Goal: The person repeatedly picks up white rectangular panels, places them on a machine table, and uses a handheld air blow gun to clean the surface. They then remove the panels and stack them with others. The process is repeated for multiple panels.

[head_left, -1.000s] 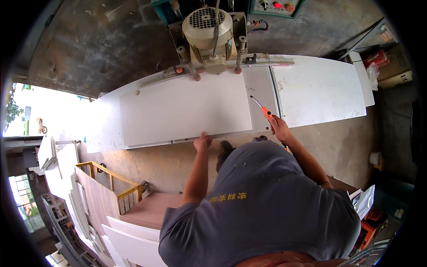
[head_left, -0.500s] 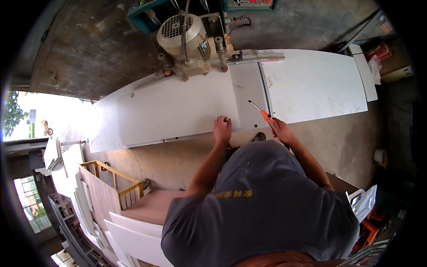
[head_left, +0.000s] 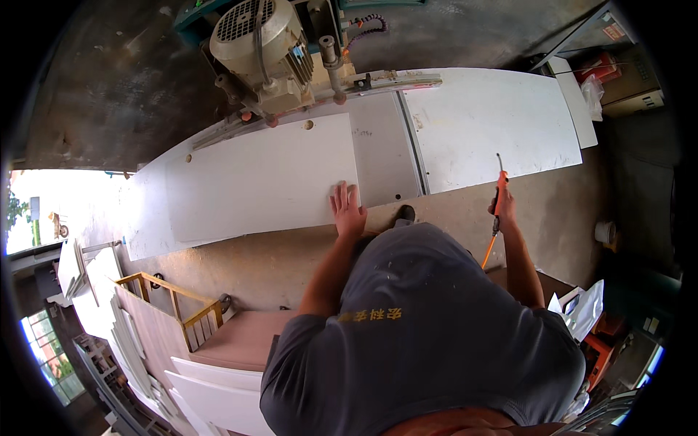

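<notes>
My left hand (head_left: 348,211) lies on the near right corner of a white panel (head_left: 262,178), its fingers stretched out flat. Two round holes show in the panel's far part, which rests on the white worktable (head_left: 502,131). In my right hand (head_left: 507,211) is an orange air blow gun (head_left: 502,185), fingers wrapped round its handle. Its thin nozzle points away from me, over the right part of the worktable. An orange hose (head_left: 490,251) runs down from the handle toward my body.
A machine with a large pale motor (head_left: 258,51) stands over the table's far edge, beside a metal fence rail (head_left: 407,81). A yellow-framed cart (head_left: 171,291) and stacked white boards (head_left: 218,400) are at lower left. A white bucket (head_left: 604,232) sits on the floor at right.
The panel has shifted nearer to me, uncovering a hole by the motor. My left hand has gone from curled to flat on it. My right hand has swung the blow gun to the right.
</notes>
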Action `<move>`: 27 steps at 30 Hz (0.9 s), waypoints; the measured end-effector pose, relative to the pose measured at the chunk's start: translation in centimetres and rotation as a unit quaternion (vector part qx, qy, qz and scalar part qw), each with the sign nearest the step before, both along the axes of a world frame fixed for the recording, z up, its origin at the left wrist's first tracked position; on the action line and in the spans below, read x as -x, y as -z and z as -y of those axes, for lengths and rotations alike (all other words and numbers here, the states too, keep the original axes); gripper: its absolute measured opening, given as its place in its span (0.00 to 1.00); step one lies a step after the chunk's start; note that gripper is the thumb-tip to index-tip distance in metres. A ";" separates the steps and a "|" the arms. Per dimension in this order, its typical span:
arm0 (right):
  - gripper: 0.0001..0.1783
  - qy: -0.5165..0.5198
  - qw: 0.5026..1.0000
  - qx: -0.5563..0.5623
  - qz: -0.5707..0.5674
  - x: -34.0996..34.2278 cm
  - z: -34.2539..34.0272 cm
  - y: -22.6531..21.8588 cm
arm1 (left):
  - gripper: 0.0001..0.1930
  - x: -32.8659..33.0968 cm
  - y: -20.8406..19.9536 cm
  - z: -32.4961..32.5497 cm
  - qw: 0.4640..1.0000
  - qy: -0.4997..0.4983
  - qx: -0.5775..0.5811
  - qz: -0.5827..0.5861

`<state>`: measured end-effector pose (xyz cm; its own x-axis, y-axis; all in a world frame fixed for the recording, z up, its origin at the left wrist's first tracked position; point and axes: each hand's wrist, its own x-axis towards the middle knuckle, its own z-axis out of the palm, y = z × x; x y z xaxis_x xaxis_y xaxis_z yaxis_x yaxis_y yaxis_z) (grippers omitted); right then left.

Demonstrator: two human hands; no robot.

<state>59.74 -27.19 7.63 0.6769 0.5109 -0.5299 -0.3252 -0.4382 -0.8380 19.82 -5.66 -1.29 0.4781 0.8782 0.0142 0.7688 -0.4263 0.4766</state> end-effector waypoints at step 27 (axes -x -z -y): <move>0.17 -0.242 0.964 0.044 -0.098 2.5 -36.2 -6.8 | 0.23 18.9 4.7 0.3 0.594 -0.496 0.375 0.510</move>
